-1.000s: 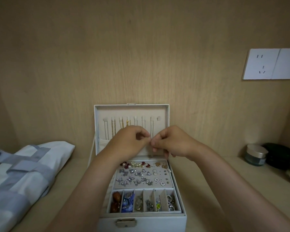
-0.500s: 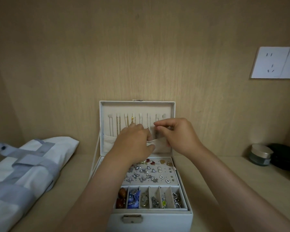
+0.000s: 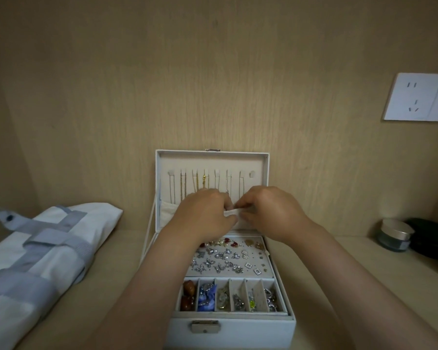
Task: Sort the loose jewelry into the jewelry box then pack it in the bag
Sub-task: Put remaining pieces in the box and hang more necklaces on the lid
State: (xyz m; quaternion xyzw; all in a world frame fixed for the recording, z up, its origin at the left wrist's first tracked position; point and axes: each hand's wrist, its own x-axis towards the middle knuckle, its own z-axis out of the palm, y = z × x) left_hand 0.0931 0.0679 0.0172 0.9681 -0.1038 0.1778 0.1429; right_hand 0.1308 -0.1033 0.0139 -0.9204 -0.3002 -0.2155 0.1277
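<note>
A pale shelf (image 3: 116, 253) backed by wood-grain panelling is seen, and at the lower centre of the frame the white jewelry box (image 3: 250, 332) is stood open, its lid (image 3: 213, 157) upright against the panel. Chains (image 3: 205, 184) are hung inside the lid, studs are set out on the earring pad (image 3: 253, 260), and the front compartments (image 3: 228, 296) are filled. The white pocket (image 3: 168, 213) along the lid's lower part is pinched at its upper edge by both hands: the left hand (image 3: 205, 213) and the right hand (image 3: 273, 213) are curled onto it, fingertips almost meeting (whether a chain end is also held cannot be told). A second ago the hands were pinched together in front of the lid; since then they have been brought onto the pocket's edge. It is judged that a chain's tail is being tucked away, so sorting is nearly finished. The lid is not yet closed, the latch (image 3: 204, 326) is undone, and the bag (image 3: 36, 248) is left lying at the left edge, unpacked. At the right, a jar (image 3: 395, 234) and a wall socket (image 3: 420, 97) are seen.
</note>
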